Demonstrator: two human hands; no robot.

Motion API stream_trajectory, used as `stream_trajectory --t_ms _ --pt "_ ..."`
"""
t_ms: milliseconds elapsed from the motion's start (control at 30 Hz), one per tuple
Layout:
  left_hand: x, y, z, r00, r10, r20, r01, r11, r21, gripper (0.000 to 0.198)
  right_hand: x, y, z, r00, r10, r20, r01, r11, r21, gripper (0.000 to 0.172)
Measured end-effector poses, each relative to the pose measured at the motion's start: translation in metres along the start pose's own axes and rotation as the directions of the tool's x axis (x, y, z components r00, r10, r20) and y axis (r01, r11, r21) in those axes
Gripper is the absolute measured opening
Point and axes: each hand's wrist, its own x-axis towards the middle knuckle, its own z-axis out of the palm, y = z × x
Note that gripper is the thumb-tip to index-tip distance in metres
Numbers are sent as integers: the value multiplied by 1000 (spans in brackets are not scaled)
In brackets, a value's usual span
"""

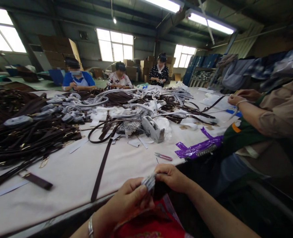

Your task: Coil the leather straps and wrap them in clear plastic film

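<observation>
Grey-white bundle [149, 181]: held from two sides, just off the near edge of the table [129, 168]; its kind cannot be told, as it is partly covered by fingers.
Left hand [130, 195]: closed around the bundle's left side, the thumb pressed along it; a silver bracelet [90, 226] is worn at the wrist.
Right hand [171, 177]: narrowed to a pinch, the bundle's right end being caught between thumb and curled fingers.
Below the hands: a red cloth [151, 226] is seen.
Beyond the right hand: pink-handled snips [163, 156] are laid on the table, with purple tape [198, 147] spread to their right.
Toward the left: a dark strap [101, 172] is stretched down to the near edge.
Mid-table: a tape dispenser [153, 129] is surrounded by paper scraps [134, 142].
Left heap: dark straps [24, 124] are piled up, grey wrapped coils [72, 109] being set among them.
Right neighbour: a long strap [216, 103] is held in a co-worker's hands [244, 98].
Far side: three people [79, 81] are seen.
</observation>
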Motion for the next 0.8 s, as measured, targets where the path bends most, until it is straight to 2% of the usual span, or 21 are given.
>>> stream_trajectory --t_ms 67,133,200,267,300,367,400,467,533,600,633,667,700,767,800 --pt "4 8 3 996 41 -79 -59 969 -241 45 0 5 16 997 73 -40 -65 981 181 50" --pt "8 20 2 984 67 -163 -127 911 -393 46 -1 9 32 986 42 -160 -7 976 215 52" --pt "12 35 -2 965 86 -246 -201 849 -489 42 -3 9 45 961 -114 -253 132 990 58 45" --pt "14 49 -10 924 111 -365 -305 790 -532 32 -6 10 56 935 -254 -247 221 963 -154 35" --pt "16 55 -15 892 127 -434 -364 771 -522 29 -8 11 60 932 -281 -230 230 947 -224 29" --pt "19 62 -26 809 177 -561 -468 771 -432 29 -14 13 69 952 -245 -185 198 951 -239 32" --pt "20 62 -31 765 212 -609 -505 783 -363 29 -17 15 73 971 -183 -150 158 973 -169 35" --pt "23 58 -40 681 299 -669 -545 817 -189 30 -22 15 79 999 -25 -20 27 997 77 39" --pt "24 48 -45 589 404 -700 -521 852 52 30 -26 11 80 986 82 147 -126 937 325 44" --pt "23 36 -48 511 527 -679 -396 845 359 28 -27 3 75 968 87 237 -198 844 499 46" --pt "22 30 -49 490 604 -629 -305 795 525 26 -26 -1 71 969 69 237 -196 797 571 44" --pt "21 25 -50 481 687 -544 -218 695 685 22 -25 -6 67 976 51 211 -177 748 640 43" --pt "20 20 -51 488 761 -427 -146 554 820 18 -23 -11 61 984 33 176 -148 700 698 41" --pt "18 12 -52 529 835 -149 -69 218 974 13 -20 -20 51 994 -3 113 -87 620 780 36" --pt "16 8 -52 563 826 -33 -56 78 995 15 -18 -24 46 996 -18 86 -59 588 806 33"
